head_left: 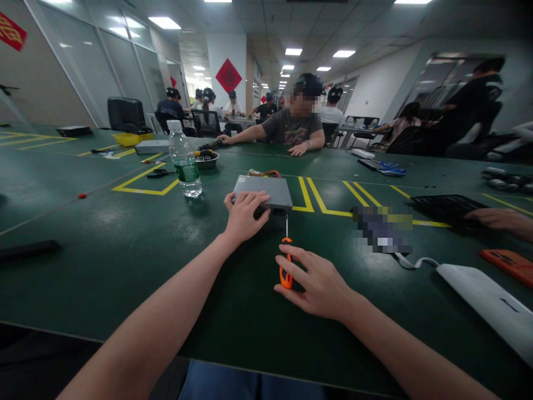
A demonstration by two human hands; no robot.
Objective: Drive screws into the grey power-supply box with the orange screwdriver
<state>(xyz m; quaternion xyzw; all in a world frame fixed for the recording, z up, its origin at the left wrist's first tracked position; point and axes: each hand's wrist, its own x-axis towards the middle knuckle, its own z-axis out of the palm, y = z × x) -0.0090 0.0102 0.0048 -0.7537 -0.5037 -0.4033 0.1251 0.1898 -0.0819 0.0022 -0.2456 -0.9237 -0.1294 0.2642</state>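
Note:
A flat grey metal box, a computer power supply [270,188], lies on the green table with a bundle of coloured wires [266,173] at its far side. My left hand [245,216] grips its near left part, fingers over the top and thumb along the front edge. In my right hand [318,280] is a screwdriver [286,275] with an orange and black handle, held lightly between the fingers and thumb. Its thin shaft points away from me, and the tip meets the near face of the power supply by the right corner. The screw itself is too small to see.
A water bottle [185,166] stands left of the power supply, near a metal bowl [207,161] with tools. To the right lie a white power bank-like slab [487,294], an orange phone [508,265] and a black grille [447,210] under another person's hand. Someone sits opposite.

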